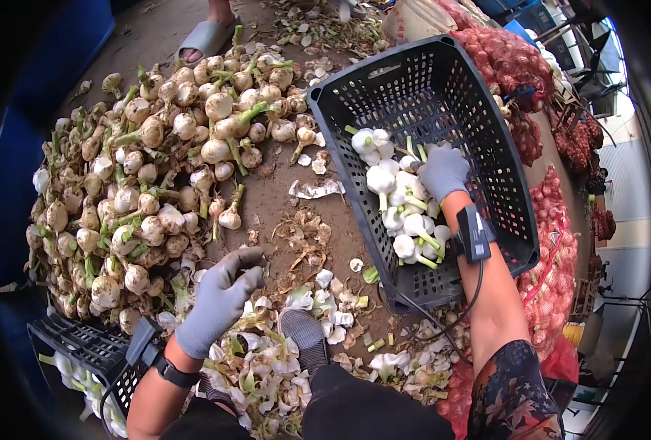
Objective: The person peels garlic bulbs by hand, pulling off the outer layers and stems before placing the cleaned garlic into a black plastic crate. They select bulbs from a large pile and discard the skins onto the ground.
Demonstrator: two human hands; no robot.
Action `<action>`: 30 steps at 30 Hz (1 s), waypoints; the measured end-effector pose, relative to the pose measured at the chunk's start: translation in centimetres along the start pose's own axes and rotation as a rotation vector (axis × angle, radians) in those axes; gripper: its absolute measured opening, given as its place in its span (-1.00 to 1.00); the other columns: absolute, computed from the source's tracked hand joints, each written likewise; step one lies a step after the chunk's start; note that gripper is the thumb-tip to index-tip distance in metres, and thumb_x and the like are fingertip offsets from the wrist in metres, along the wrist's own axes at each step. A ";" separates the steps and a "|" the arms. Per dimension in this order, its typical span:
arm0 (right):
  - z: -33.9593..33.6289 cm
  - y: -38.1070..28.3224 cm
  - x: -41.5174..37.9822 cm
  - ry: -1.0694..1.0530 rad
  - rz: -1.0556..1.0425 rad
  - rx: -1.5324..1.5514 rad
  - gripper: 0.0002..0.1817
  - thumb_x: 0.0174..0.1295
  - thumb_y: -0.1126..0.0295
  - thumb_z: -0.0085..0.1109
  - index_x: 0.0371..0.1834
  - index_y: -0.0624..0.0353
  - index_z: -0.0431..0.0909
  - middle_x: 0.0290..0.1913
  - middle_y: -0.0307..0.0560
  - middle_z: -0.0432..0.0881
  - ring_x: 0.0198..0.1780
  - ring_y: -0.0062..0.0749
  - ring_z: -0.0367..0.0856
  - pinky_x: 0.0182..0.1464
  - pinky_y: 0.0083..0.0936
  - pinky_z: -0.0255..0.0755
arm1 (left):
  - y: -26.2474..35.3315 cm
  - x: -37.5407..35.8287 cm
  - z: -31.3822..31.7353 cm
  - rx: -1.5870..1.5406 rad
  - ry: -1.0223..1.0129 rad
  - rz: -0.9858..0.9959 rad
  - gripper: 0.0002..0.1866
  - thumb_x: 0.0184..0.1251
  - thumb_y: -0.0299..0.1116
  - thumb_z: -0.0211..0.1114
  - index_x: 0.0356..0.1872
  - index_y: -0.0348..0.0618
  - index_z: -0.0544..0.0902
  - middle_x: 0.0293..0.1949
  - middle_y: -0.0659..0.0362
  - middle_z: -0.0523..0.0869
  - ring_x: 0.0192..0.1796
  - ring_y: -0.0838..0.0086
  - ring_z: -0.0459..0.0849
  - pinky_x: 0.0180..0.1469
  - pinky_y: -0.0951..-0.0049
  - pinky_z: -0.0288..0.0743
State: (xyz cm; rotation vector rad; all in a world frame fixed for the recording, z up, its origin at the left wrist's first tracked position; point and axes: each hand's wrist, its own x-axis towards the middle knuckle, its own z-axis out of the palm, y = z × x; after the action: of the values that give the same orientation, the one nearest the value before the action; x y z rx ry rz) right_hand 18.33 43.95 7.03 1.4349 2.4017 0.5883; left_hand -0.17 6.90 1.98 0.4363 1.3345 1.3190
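My right hand point(443, 172), in a grey glove, reaches into a black plastic crate point(479, 117) and rests on the peeled white garlic bulbs point(399, 205) lying in it; whether it grips one I cannot tell. My left hand point(220, 297), also grey-gloved, hovers with fingers loosely curled and nothing in it, at the near edge of a big heap of unpeeled garlic bulbs point(156, 169) with green stalks. A black device is strapped to each wrist.
Peeled skins and cut stalks point(289, 352) litter the ground around my shoe point(303, 337). A second black crate point(90, 352) sits at lower left. Red mesh sacks of produce point(516, 66) line the right. Another person's sandalled foot point(206, 38) stands beyond the heap.
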 end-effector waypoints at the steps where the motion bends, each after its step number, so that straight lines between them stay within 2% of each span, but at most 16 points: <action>1: 0.7 -0.3 0.7 -0.133 0.019 -0.082 -0.62 0.13 0.11 0.28 0.01 -0.07 0.68 0.06 -0.10 0.59 0.14 -0.15 0.56 0.01 -0.20 0.49 | -0.5 -0.3 -0.2 0.076 -0.005 -0.009 -0.56 0.45 -0.33 0.22 0.24 -0.38 0.46 0.03 0.12 0.64 -0.07 0.52 0.65 0.05 0.47 0.56; 3: 2.9 -1.0 2.1 -0.254 0.059 -0.151 -0.61 0.20 0.06 0.20 0.03 -0.06 0.68 0.16 -0.11 0.52 0.26 -0.11 0.44 0.10 -0.17 0.43 | -0.6 -0.6 -0.5 0.134 -0.014 -0.030 -0.56 0.45 -0.34 0.20 0.24 -0.39 0.46 0.04 0.11 0.63 -0.06 0.51 0.65 0.05 0.48 0.55; 5: 2.7 0.0 2.4 -0.141 0.004 -0.193 -0.64 0.21 0.09 0.18 -0.04 0.02 0.71 0.06 -0.04 0.63 0.14 -0.17 0.57 0.05 -0.21 0.47 | 0.0 -0.9 -0.9 0.103 0.017 -0.026 -0.55 0.45 -0.33 0.20 0.24 -0.39 0.46 0.04 0.11 0.63 -0.06 0.50 0.65 0.06 0.47 0.55; 8: 0.6 4.4 2.5 -0.060 0.003 0.665 -0.70 0.21 0.20 0.24 -0.25 0.25 0.72 -0.38 0.10 0.73 -0.27 -0.27 0.74 -0.17 -0.33 0.54 | -0.5 -0.9 -2.0 0.166 0.053 -0.006 -0.53 0.46 -0.27 0.18 0.24 -0.40 0.45 0.04 0.11 0.63 -0.06 0.51 0.65 0.07 0.45 0.54; 9: -0.4 5.7 2.3 -0.169 -0.025 0.835 -0.76 0.18 0.28 0.31 -0.29 0.27 0.71 -0.40 0.08 0.73 -0.36 -0.28 0.71 -0.24 -0.38 0.54 | -0.4 -1.1 -1.9 0.162 0.069 -0.017 -0.52 0.46 -0.26 0.18 0.24 -0.40 0.45 0.04 0.12 0.63 -0.05 0.51 0.64 0.07 0.45 0.54; 11: -4.0 6.7 -0.3 -0.444 0.006 0.834 -0.78 0.16 0.32 0.33 -0.31 0.30 0.71 -0.43 0.07 0.72 -0.41 -0.32 0.68 -0.27 -0.40 0.53 | -0.4 -1.2 -1.3 0.108 0.096 0.001 -0.60 0.41 -0.36 0.20 0.18 -0.39 0.52 -0.07 0.14 0.67 -0.10 0.57 0.63 -0.02 0.51 0.55; 13: -2.2 7.6 -1.9 -0.317 -0.139 0.476 -0.79 0.22 0.22 0.26 -0.31 0.11 0.74 -0.34 0.04 0.75 -0.30 -0.11 0.73 -0.21 -0.28 0.56 | -0.7 -1.3 -1.0 0.069 0.092 -0.025 -0.61 0.42 -0.37 0.19 0.18 -0.38 0.52 -0.06 0.14 0.67 -0.11 0.58 0.62 -0.02 0.52 0.54; 15: -1.3 7.3 -4.0 -0.266 -0.060 0.123 -0.78 0.23 0.17 0.21 -0.22 0.00 0.73 -0.23 0.01 0.75 -0.15 -0.02 0.72 -0.11 -0.21 0.56 | -0.4 -1.5 -0.8 0.111 0.031 -0.049 -0.55 0.46 -0.27 0.18 0.23 -0.39 0.47 0.02 0.11 0.64 -0.04 0.50 0.65 0.08 0.45 0.55; 17: 1.1 7.1 -5.3 -0.231 -0.012 0.078 -0.75 0.20 0.23 0.18 -0.11 0.01 0.66 -0.18 0.08 0.74 -0.03 0.00 0.70 0.00 -0.15 0.53 | -0.8 -1.7 -0.7 0.096 0.013 0.005 -0.57 0.46 -0.31 0.18 0.21 -0.40 0.48 0.02 0.10 0.65 -0.04 0.51 0.65 0.07 0.46 0.55; 21: 3.7 6.9 -3.3 -0.097 -0.022 0.172 -0.79 0.14 0.32 0.18 -0.16 0.03 0.67 -0.21 0.13 0.73 -0.07 -0.02 0.71 0.00 -0.16 0.54 | -1.0 -2.3 -1.2 0.122 0.028 -0.002 -0.60 0.45 -0.37 0.18 0.21 -0.40 0.49 0.03 0.09 0.65 -0.04 0.51 0.64 0.06 0.47 0.54; 22: 4.4 7.4 -2.1 -0.049 -0.016 0.359 -0.81 0.11 0.34 0.17 -0.23 0.03 0.70 -0.24 0.16 0.72 -0.13 0.02 0.71 -0.07 -0.18 0.56 | -1.4 -2.3 -1.6 0.112 0.047 0.015 -0.59 0.45 -0.37 0.19 0.22 -0.39 0.48 0.03 0.09 0.65 -0.05 0.51 0.64 0.05 0.46 0.55; 23: 3.2 6.9 -1.9 0.047 -0.062 0.597 -0.84 0.14 0.43 0.16 -0.27 0.12 0.71 -0.34 0.09 0.74 -0.29 -0.14 0.75 -0.24 -0.29 0.59 | -1.7 -2.2 -2.0 0.076 0.069 0.044 -0.57 0.46 -0.34 0.20 0.23 -0.38 0.47 0.03 0.10 0.65 -0.07 0.51 0.64 0.03 0.46 0.55; 25: -5.8 1.8 -5.2 -0.206 -0.002 1.267 -0.85 0.20 0.65 0.09 -0.23 0.37 0.64 -0.39 -0.06 0.70 -0.37 -0.58 0.66 -0.38 -0.58 0.52 | -1.5 -2.5 -3.2 0.043 0.136 0.047 -0.56 0.47 -0.29 0.21 0.23 -0.38 0.47 0.02 0.10 0.65 -0.06 0.51 0.64 0.04 0.46 0.54; 27: -11.6 -1.8 -9.6 -0.579 -0.254 1.531 -0.87 0.22 0.66 0.07 -0.22 0.39 0.61 -0.27 0.01 0.71 -0.29 -0.52 0.68 -0.19 -0.55 0.57 | -1.3 -2.8 -4.5 0.024 0.240 0.025 -0.54 0.48 -0.24 0.20 0.23 -0.37 0.47 0.02 0.14 0.65 -0.08 0.52 0.65 0.03 0.48 0.54; 29: -14.2 -5.7 -13.9 -0.923 -0.478 1.276 -0.79 0.29 0.55 0.15 -0.02 0.29 0.62 -0.13 -0.03 0.73 -0.11 -0.41 0.71 -0.03 -0.51 0.57 | -1.7 -2.9 -5.9 0.033 0.334 0.038 -0.54 0.49 -0.24 0.18 0.24 -0.37 0.47 0.02 0.16 0.64 -0.10 0.54 0.65 0.03 0.50 0.53; 30: -13.2 -8.0 -15.0 -0.959 -0.773 1.185 -0.65 0.21 0.61 0.20 0.08 0.16 0.62 -0.15 -0.05 0.74 -0.19 -0.48 0.69 -0.11 -0.50 0.56 | -2.4 -2.9 -6.3 0.003 0.404 0.094 -0.55 0.48 -0.24 0.18 0.23 -0.37 0.48 0.00 0.17 0.64 -0.10 0.55 0.64 0.03 0.52 0.52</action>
State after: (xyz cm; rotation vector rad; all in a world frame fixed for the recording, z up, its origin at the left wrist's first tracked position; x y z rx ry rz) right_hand 13.40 24.67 15.29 0.5499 2.0715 -1.5199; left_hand -3.76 0.97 -0.57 0.2427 1.6638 1.5376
